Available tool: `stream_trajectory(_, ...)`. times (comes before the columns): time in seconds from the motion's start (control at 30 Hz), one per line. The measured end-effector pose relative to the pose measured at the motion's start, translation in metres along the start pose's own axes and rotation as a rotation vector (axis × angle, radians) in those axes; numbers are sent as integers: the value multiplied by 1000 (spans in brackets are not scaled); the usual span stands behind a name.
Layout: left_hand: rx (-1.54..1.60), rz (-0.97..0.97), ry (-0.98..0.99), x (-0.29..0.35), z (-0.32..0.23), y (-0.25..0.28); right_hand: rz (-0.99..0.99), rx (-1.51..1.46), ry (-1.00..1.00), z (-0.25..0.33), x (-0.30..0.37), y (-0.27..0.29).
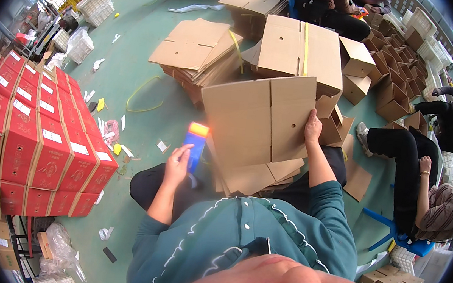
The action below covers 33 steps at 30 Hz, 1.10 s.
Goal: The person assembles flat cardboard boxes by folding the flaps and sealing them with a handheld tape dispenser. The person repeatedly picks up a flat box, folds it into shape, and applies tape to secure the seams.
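Cardboard box (pixel 238 122), folded flat, is held up in front, its right edge gripped by the right hand (pixel 313 127); the left hand (pixel 178 164) is closed around a blue tool (pixel 195 154). It looks not yet opened out; flat stacks (pixel 190 44) seem left to shape, open boxes (pixel 394 98) already shaped. Green floor (pixel 138 60) gives room leftward; stacks crowd the far edge.

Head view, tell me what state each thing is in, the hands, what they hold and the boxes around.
Left hand: closed on the blue-and-orange object
Blue-and-orange object: held up, blurred
Right hand: gripping the held carton's edge
Held carton: flat, raised at a tilt
Tall carton stack: flattened, piled
Yellow strap: around the tall carton stack
Red boxes: stacked, seemingly closed
Brown boxes: unfolded, open-topped
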State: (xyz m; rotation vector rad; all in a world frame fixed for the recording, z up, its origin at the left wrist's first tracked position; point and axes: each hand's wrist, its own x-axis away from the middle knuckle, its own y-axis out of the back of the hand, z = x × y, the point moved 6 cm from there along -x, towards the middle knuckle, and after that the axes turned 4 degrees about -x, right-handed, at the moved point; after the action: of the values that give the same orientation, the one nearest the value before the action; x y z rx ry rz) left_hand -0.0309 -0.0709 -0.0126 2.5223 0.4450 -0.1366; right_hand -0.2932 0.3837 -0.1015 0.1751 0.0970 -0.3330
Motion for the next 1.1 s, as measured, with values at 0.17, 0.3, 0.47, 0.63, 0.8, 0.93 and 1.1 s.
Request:
stream_trajectory(0.17,-156,-279,-210,-22,-50,33,-78,-367,-2,45,2,-8)
stream_trajectory(0.3,-50,-240,-155,-39,-67,1,184,-593,240,65,13,-26)
stream_trajectory(0.47,62,96,-132,-19,-56,-26,137,-411,42,94,63,-38)
stream_trajectory(0.63,58,601,-44,3,-98,-42,262,-432,-118,86,81,-48)
stream_trajectory(0.8,-158,782,-8,25,-109,-40,355,-428,-189,89,88,-54)
stream_trajectory(0.93,-79,705,103,26,-87,-33,455,-316,-168,91,83,-59)
stream_trajectory(1.1,58,569,213,15,-63,-13,561,-271,-153,98,73,-75)
